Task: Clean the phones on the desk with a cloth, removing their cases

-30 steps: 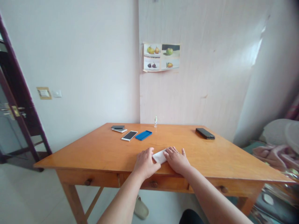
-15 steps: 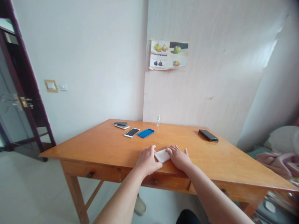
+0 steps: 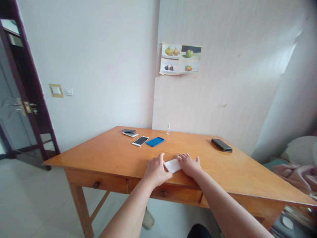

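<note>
A white phone lies flat near the table's front edge, between my hands. My left hand grips its left end, thumb at the near side and fingers at the far side. Over the phone's right end rests my right hand, palm down, fingertips on the surface and little finger spread out to the right. That end of the phone is hidden under the fingers. Beyond my hands are a blue phone case and a white-framed phone with a dark screen.
A dark phone overlaps a light one at the table's back left. A small clear bottle stands near the wall. Towards the right lies a stack of black phone-like slabs. The wooden table has front drawers.
My right hand has shifted slightly left over the phone, covering a dark spot that showed on it before. My left hand keeps its grip. The view has turned slightly.
</note>
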A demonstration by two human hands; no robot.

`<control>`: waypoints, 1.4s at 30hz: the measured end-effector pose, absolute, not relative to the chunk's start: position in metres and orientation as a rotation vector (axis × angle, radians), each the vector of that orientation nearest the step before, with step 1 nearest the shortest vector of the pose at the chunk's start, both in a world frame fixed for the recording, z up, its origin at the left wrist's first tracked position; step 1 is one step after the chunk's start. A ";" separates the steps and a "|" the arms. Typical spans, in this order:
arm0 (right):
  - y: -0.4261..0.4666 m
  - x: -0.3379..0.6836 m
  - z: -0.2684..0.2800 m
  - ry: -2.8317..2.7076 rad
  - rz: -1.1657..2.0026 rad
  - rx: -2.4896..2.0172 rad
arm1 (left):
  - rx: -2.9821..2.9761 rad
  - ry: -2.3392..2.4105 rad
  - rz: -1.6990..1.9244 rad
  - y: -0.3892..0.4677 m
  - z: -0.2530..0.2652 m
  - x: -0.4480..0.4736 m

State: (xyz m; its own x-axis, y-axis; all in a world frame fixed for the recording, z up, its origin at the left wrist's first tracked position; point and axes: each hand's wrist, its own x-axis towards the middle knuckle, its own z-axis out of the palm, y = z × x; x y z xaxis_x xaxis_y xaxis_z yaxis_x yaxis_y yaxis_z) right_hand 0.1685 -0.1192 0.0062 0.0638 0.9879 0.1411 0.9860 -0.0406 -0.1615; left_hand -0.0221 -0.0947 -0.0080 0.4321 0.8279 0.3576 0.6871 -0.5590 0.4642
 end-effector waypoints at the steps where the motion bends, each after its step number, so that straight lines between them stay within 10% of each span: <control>1: -0.120 0.171 0.005 -1.992 0.005 -2.154 | 2.438 1.316 0.828 -0.095 -0.008 -0.022; 42: -0.181 0.141 -0.023 -1.963 -0.115 -2.090 | 2.675 1.302 0.781 -0.093 -0.009 -0.023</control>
